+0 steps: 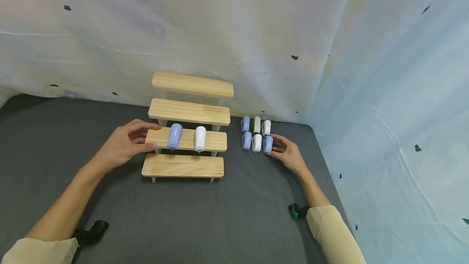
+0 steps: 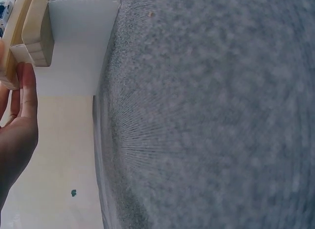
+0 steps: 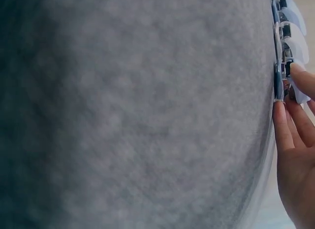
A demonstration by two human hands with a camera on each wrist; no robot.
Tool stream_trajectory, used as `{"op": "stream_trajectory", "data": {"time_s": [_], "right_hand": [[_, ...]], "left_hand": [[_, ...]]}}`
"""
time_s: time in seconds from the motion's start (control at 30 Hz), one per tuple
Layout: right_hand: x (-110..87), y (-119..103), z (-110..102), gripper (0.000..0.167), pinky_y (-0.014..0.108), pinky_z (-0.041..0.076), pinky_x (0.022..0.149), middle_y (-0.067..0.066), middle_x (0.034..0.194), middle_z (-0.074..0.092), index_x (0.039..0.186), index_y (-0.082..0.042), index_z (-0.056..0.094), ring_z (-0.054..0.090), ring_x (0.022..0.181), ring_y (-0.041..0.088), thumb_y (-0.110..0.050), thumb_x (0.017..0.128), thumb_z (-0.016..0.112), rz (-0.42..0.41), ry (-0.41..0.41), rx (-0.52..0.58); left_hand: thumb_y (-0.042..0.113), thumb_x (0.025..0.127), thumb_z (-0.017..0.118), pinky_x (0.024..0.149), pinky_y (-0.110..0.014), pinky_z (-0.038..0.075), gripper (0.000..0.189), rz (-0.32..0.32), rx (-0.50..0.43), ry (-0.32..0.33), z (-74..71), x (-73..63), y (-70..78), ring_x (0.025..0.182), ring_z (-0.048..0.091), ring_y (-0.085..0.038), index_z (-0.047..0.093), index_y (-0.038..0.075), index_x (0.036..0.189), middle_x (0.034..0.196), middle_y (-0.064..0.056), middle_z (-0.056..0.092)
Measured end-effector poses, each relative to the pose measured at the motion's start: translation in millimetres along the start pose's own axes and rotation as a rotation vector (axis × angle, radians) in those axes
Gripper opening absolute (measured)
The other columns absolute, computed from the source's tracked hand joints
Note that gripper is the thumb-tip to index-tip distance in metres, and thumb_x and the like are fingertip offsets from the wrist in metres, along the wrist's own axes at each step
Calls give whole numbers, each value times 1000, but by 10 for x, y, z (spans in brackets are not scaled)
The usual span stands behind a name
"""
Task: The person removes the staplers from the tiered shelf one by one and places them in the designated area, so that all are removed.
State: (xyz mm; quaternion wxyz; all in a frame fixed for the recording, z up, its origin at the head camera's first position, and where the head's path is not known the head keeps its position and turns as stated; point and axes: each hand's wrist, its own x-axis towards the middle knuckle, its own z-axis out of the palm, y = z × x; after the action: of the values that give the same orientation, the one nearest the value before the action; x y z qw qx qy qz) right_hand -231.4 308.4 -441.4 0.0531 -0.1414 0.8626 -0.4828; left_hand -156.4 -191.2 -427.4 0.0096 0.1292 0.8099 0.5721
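A stepped wooden shelf has four-tier form with pale boards on whitish supports. My left hand grips the left end of its second board from the front, and in the left wrist view the fingers are right at that board's end. On the same board lie a blue mini stapler and a white mini stapler, side by side. To the right of the shelf, my right hand pinches another blue stapler between thumb and fingers, at the front right of a group of staplers.
Beside the pinched stapler are a white one and a blue one. Behind them stand a blue, a grey-green and a white stapler. Pale cloth hangs behind the dark grey tabletop.
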Motion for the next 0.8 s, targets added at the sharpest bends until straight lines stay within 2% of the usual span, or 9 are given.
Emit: {"op": "stream_trajectory", "data": {"time_s": [0.23,0.5,0.63,0.8], "right_hand": [[-4,-60,-8,62,49,50,98,29,133,55,137,8,52,56,122,42,10,81,77,6,-4,-5],[63,286,-43,65,36,52,98,23,133,58,140,-2,53,58,121,35,3,81,80,11,33,-5],[36,193,-70,61,33,53,95,24,132,59,138,3,54,59,119,38,3,82,79,-21,67,-6],[-32,-80,-78,56,44,53,95,29,132,57,134,9,55,58,118,43,5,82,78,-82,124,11]], "left_hand": [[16,89,77,80,-16,54,51,4,21,8,4,-2,12,103,59,-3,58,3,136,123,-9,49],[15,89,77,80,-16,53,52,6,14,3,17,21,39,103,59,-3,58,4,135,124,-9,49],[15,89,78,80,-18,54,52,-5,8,5,20,24,30,103,59,-4,58,4,135,123,-9,49],[16,89,77,79,-18,55,52,3,11,1,13,5,6,103,60,-3,58,3,135,123,-10,49]]}}
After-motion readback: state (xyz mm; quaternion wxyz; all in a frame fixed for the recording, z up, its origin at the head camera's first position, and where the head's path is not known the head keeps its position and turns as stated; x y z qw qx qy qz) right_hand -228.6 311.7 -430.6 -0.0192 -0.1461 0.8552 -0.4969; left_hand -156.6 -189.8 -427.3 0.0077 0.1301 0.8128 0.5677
